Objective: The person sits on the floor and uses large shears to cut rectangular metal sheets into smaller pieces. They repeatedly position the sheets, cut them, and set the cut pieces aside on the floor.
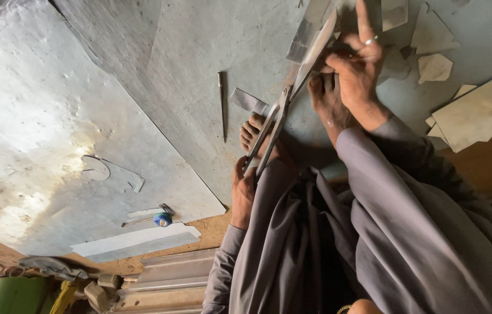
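Metal shears (283, 110) | left hand (242, 192) grips handles | right hand (357, 64) steadies sheet (211, 52)

Dull grey metal sheet (141, 87) is showing pale glare patches; the shears (283, 107) are gleaming silver; the robe (339, 244) is looking grey-mauve; a small blue tape measure (163, 219) is lying by brown floor (214, 229).
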